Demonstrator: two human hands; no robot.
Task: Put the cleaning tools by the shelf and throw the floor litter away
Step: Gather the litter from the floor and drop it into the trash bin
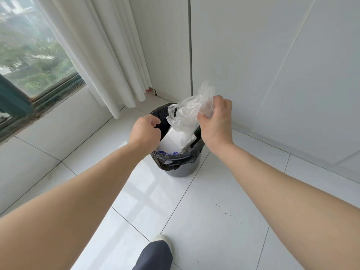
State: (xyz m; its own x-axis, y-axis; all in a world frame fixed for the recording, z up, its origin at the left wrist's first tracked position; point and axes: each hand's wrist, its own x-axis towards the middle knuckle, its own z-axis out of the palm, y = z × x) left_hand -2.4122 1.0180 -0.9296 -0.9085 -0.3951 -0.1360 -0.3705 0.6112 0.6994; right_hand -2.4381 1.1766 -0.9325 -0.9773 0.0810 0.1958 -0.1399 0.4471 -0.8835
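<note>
A grey waste bin (182, 170) with a black liner stands on the white tiled floor near the corner. Inside it lie a white box (170, 140) and some blue-printed wrapping. My right hand (216, 121) is closed on a crumpled clear plastic bag (188, 112), which hangs over the bin's opening. My left hand (145, 130) hovers at the bin's left rim with its fingers curled and nothing visible in it.
White curtains (109, 55) hang to the floor at the left of the bin, beside a window (29, 55) with a low sill. White wall panels (272, 65) rise right behind the bin. My shoe and trouser leg (155, 254) are at the bottom.
</note>
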